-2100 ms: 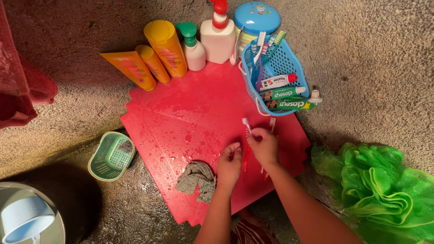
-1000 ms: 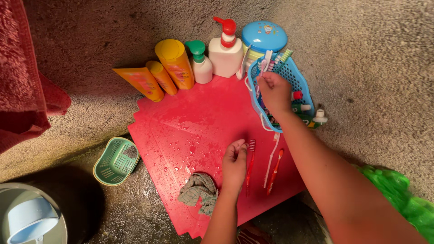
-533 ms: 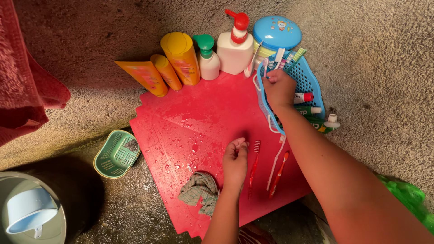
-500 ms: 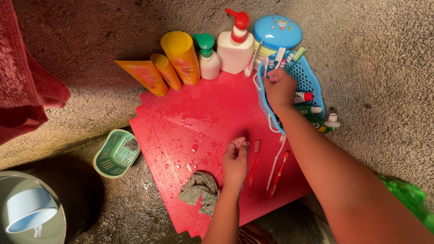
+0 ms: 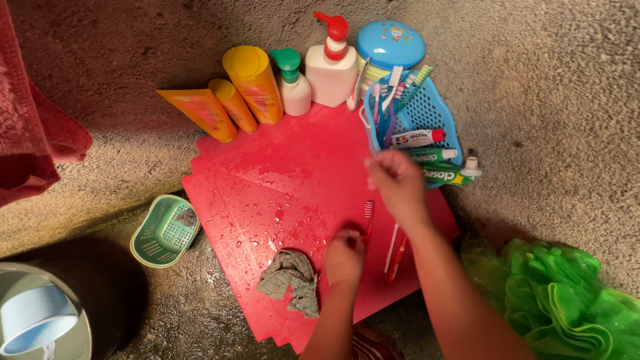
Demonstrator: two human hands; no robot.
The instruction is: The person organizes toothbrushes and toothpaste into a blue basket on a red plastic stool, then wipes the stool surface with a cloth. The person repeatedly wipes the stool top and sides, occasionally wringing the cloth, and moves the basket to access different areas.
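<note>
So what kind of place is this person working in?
Probably a washing or bathing corner with a rough concrete floor: shampoo bottles stand by the wall, a blue basket holds toothbrushes and toothpaste, and a green bath sponge lies nearby.

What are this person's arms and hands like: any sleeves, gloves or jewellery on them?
Both forearms are bare right to the bottom edge of the picture: no sleeves show. The left hand and the right hand wear no gloves. I see no rings, watch or bracelet, though the right hand is slightly blurred, so small details could be missed.
</note>
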